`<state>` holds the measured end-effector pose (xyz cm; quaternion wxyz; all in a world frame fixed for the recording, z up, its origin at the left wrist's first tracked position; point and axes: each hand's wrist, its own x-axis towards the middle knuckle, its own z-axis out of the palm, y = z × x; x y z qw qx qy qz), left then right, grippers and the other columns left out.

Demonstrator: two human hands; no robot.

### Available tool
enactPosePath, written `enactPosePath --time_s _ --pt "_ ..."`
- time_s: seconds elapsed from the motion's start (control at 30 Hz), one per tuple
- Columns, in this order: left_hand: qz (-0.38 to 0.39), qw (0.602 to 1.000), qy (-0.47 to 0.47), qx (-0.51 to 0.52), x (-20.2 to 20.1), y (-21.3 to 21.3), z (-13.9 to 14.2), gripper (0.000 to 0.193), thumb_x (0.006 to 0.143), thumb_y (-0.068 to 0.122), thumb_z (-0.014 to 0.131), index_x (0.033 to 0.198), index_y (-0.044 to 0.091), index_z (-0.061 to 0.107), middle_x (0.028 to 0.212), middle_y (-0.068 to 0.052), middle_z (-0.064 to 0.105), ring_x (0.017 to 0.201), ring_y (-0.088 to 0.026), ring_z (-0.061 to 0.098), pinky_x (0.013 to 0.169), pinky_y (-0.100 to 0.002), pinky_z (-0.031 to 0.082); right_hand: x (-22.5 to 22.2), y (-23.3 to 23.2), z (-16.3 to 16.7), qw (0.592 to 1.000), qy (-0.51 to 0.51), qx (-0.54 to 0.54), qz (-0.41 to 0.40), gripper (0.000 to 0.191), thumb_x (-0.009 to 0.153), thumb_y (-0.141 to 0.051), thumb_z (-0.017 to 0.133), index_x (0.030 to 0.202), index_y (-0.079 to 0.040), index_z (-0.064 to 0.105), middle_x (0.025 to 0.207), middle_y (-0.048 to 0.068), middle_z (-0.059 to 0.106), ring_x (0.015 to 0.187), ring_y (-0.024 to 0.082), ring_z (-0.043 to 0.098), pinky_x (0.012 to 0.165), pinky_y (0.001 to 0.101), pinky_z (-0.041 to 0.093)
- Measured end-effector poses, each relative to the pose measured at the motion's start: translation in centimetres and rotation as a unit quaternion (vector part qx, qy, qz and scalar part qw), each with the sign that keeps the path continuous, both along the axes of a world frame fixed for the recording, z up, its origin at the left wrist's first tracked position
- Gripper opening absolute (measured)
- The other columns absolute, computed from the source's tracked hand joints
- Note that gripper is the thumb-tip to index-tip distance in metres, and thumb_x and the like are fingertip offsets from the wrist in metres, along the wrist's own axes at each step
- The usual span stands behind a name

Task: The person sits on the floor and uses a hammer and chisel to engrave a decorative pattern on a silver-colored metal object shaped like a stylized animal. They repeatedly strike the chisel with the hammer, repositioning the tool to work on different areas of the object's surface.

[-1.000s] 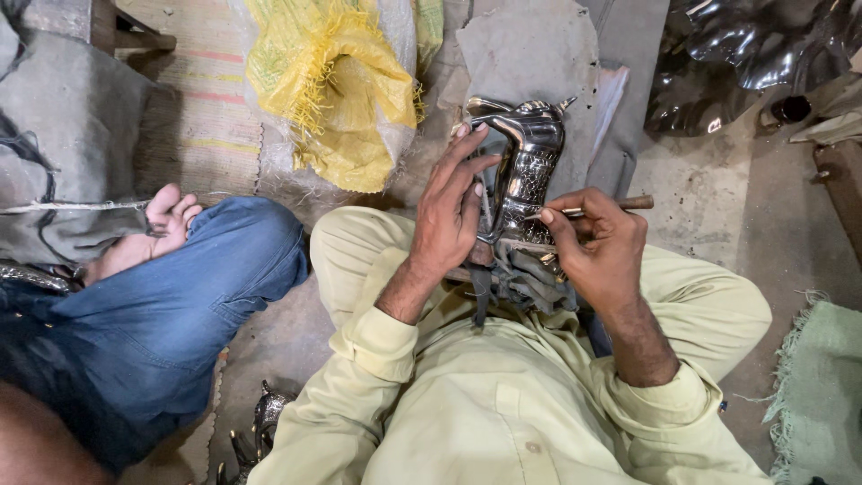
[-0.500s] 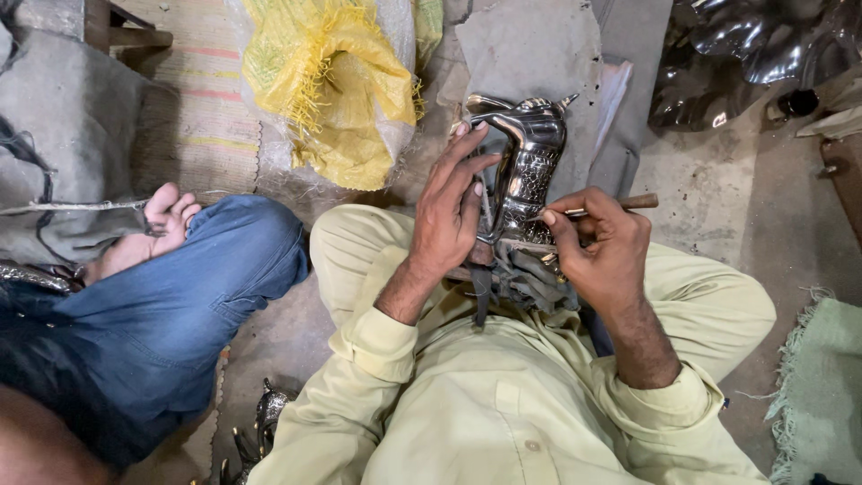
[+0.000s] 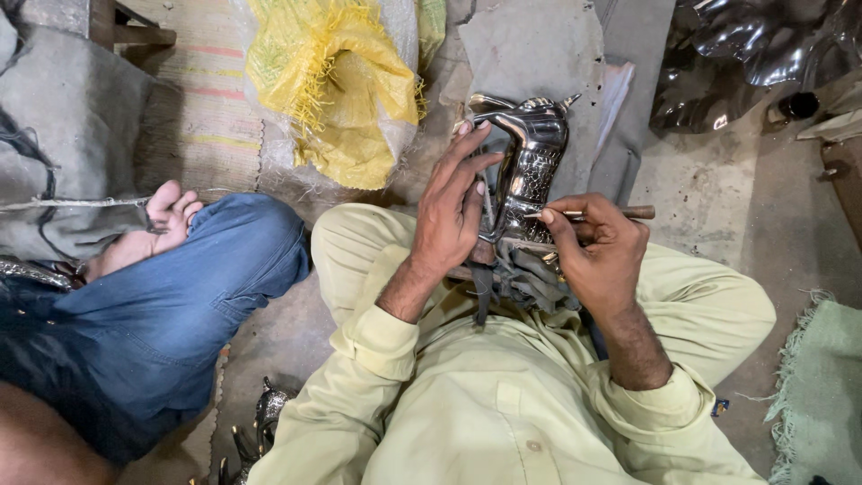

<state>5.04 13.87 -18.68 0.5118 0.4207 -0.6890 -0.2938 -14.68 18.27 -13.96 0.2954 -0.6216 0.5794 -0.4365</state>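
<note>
Front and centre, a shiny metal animal figurine [image 3: 530,166] stands up in the person's lap, long axis running away from the body, head end pointing up the frame toward the grey cloth [image 3: 539,49] on the floor, with little pointed ears at the top right. Its lower body shows fine engraved patterning, and its base sits down in a bundle of dark rag [image 3: 530,274] between the knees

The left hand [image 3: 453,211] is wrapped on the figurine's left flank, fingers spread and stretched up along the neck, clamped against the metal. The right hand [image 3: 597,256] is closed tight around a thin engraving tool [image 3: 593,214] with a wooden handle; the tool lies nearly level, handle out to the right, tip touching the patterned side of the figurine

Pale yellow-green shirt sleeves and trousers [image 3: 709,305] frame the work. To the left, another person sits close by in blue jeans [image 3: 180,305], one bare foot [image 3: 157,220] tucked up. Beyond them, a yellow woven sack [image 3: 337,90] inside clear plastic lies on a striped mat [image 3: 211,108]. Top right, a heap of polished metal pieces [image 3: 754,54]; bottom right, a green fringed cloth [image 3: 822,386]; bottom left of the lap, more small metal figurines [image 3: 260,431] on the floor
</note>
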Motion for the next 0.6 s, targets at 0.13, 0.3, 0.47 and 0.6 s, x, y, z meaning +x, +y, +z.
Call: enactPosePath --time_s 0.13,0.3,0.47,0.6 --pt "0.003 1.0 -0.002 -0.003 -0.02 -0.03 -0.08 0.039 0.096 -0.009 0.053 0.132 0.003 0.064 0.16 -0.012 0.048 0.159 -0.035 0.036 0.133 -0.047 0.03 0.01 0.11 -0.1 0.999 0.033 0.011 -0.01 0.009 0.099 -0.004 0.076 0.103 0.003 0.074 0.084 0.004 0.074 0.067 0.001 0.061 0.053 0.0187 0.043" --pt "0.0 1.0 -0.002 -0.004 -0.03 -0.07 -0.27 0.039 0.097 -0.008 0.053 0.133 0.003 0.064 0.16 -0.013 0.048 0.158 -0.035 0.037 0.133 -0.047 0.03 -0.23 0.18 -0.22 0.999 0.03 0.016 -0.005 0.009 0.097 -0.004 0.076 0.103 0.003 0.074 0.085 0.003 0.075 0.062 0.0 0.055 0.051 0.0182 0.038" --pt "-0.001 1.0 0.0 -0.003 -0.07 -0.1 -0.31 0.04 0.096 -0.008 0.053 0.132 0.003 0.064 0.16 -0.013 0.048 0.158 -0.035 0.037 0.133 -0.047 0.03 -0.33 0.31 -0.39 0.999 0.039 0.001 0.013 0.01 0.098 -0.004 0.076 0.105 0.003 0.074 0.087 0.002 0.075 0.066 -0.002 0.058 0.054 0.0177 0.041" --pt "0.0 1.0 0.004 -0.005 -0.1 -0.18 -0.27 0.039 0.096 -0.008 0.053 0.131 0.003 0.064 0.159 -0.013 0.049 0.157 -0.036 0.038 0.133 -0.047 0.03 0.03 0.43 -0.51 0.997 0.038 0.053 -0.034 0.012 0.098 -0.006 0.079 0.107 0.002 0.077 0.071 0.004 0.068 0.056 0.0 0.047 0.05 0.0206 0.032"
